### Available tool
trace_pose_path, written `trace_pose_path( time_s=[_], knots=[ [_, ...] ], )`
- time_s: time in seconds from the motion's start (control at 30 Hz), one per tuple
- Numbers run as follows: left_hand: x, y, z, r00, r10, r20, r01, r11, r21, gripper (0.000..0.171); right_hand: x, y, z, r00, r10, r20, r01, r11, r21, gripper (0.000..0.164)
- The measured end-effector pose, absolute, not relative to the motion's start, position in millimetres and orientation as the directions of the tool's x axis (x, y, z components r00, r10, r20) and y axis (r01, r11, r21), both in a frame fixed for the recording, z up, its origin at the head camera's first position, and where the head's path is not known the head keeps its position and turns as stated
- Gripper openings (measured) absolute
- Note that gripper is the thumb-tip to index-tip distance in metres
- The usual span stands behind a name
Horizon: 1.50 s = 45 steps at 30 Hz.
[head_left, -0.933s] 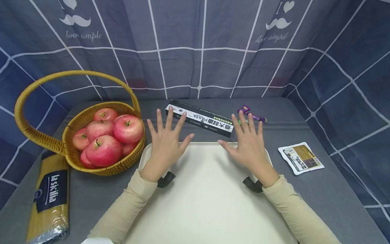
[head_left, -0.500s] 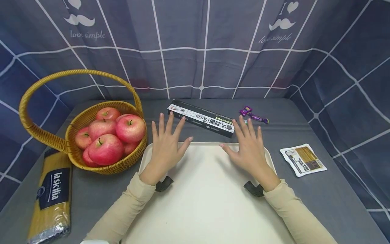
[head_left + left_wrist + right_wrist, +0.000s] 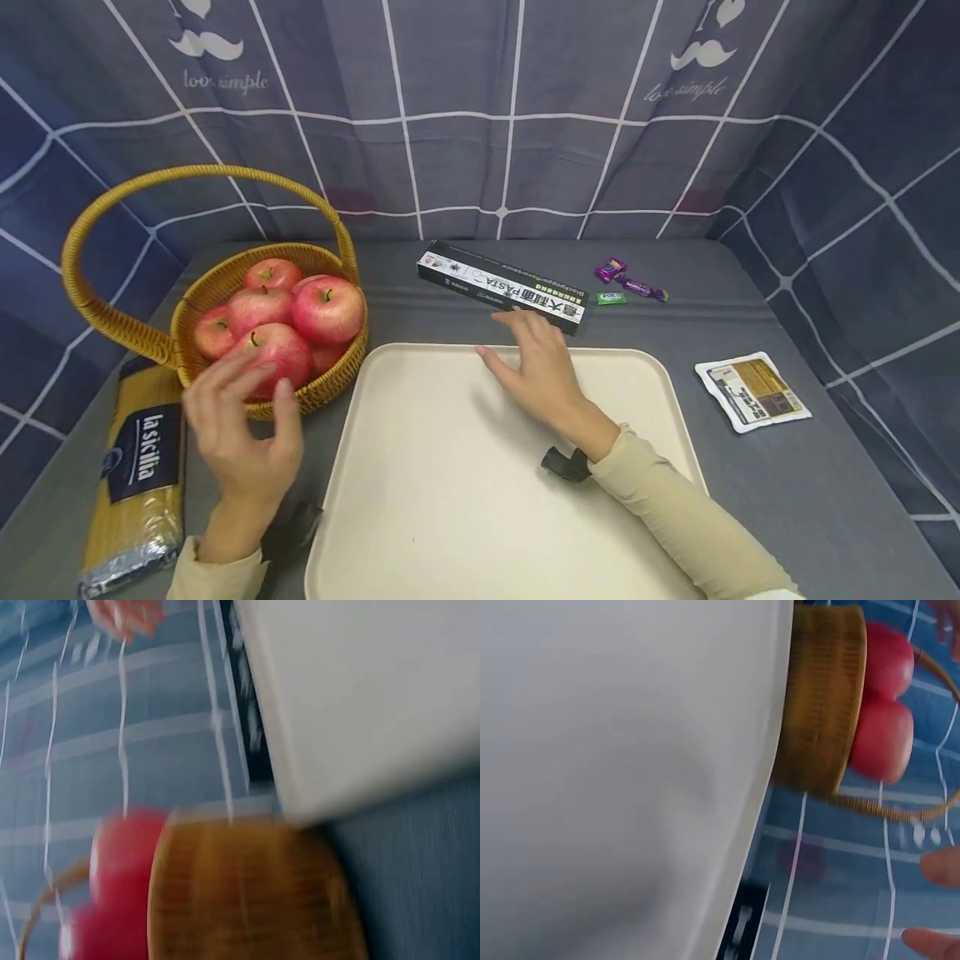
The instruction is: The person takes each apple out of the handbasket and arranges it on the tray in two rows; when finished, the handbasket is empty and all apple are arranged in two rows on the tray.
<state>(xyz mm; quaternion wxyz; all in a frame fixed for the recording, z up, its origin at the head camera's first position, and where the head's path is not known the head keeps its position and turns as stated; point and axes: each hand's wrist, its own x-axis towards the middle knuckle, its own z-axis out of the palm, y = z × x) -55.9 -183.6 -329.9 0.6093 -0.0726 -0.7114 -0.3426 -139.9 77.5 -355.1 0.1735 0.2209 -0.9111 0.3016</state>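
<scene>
In the head view, my left hand (image 3: pixel 243 446) hovers beside the tray, its loosely bent fingers overlapping the front red apple (image 3: pixel 279 354). Several apples fill the yellow wicker basket (image 3: pixel 318 400), whose tall handle arches over them. My right hand (image 3: pixel 540 371) is over the far part of the cream tray (image 3: pixel 427 467), fingers spread and nothing held. Just beyond its fingertips lies a long black-and-white pasta box (image 3: pixel 502 283). Both wrist views show the basket's side, blurred in the left wrist view (image 3: pixel 247 892); fingertips (image 3: pixel 941 868) of my right hand enter at the right wrist view's edge.
A packet of spaghetti (image 3: pixel 138 475) lies at the left, close by the basket. Purple-wrapped candies (image 3: pixel 637 287) and a small green packet (image 3: pixel 611 298) are at the back right. A white-edged flat pouch (image 3: pixel 752 390) rests right of the tray. Checked dark cloth (image 3: pixel 457 167) hangs behind.
My left hand has moved left and toward me, off the tray to the basket's front, with its fingers bending. The right hand has shifted left across the tray, uncovering the green packet.
</scene>
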Motion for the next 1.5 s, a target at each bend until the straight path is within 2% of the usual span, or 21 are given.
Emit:
trace_pose_path(
  time_s=[0.1,0.23,0.33,0.4,0.47,0.63,0.8,0.93,1.23,1.5],
  knots=[
    [-45,-214,-335,-0.357,-0.529,0.770,0.322,0.704,0.633,0.033,-141,50,-353,-0.815,-0.378,0.439,-0.572,0.648,-0.503,0.051],
    [-43,-250,-358,-0.537,-0.681,0.498,0.070,0.553,0.830,0.042,-148,12,-353,-0.775,-0.465,0.427,-0.630,0.526,-0.572,0.056],
    [-48,-266,-373,-0.659,-0.702,0.272,-0.062,0.410,0.910,0.047,-156,-16,-355,-0.766,-0.493,0.414,-0.624,0.411,-0.665,0.058],
    [-51,-272,-379,-0.710,-0.687,0.157,-0.120,0.337,0.934,0.050,-161,-34,-354,-0.774,-0.492,0.398,-0.591,0.338,-0.732,0.059],
    [-54,-275,-384,-0.745,-0.660,0.100,-0.115,0.275,0.955,0.052,-166,-51,-353,-0.780,-0.482,0.399,-0.566,0.272,-0.778,0.061],
    [-56,-276,-389,-0.779,-0.620,0.097,-0.071,0.240,0.968,0.054,-178,-85,-344,-0.815,-0.448,0.366,-0.505,0.240,-0.829,0.073],
    [-54,-276,-392,-0.774,-0.621,0.124,-0.071,0.279,0.958,0.054,-186,-106,-333,-0.825,-0.474,0.309,-0.502,0.359,-0.787,0.083],
    [-53,-276,-394,-0.774,-0.619,0.135,-0.064,0.288,0.955,0.054,-189,-109,-330,-0.805,-0.493,0.330,-0.543,0.387,-0.745,0.076],
    [-55,-276,-392,-0.779,-0.611,0.139,-0.056,0.289,0.956,0.056,-165,-81,-339,-0.808,-0.389,0.443,-0.549,0.222,-0.806,0.054],
    [-51,-277,-389,-0.772,-0.618,0.150,-0.050,0.294,0.954,0.055,-156,-53,-345,-0.786,-0.485,0.384,-0.563,0.303,-0.769,0.055]
  ],
)
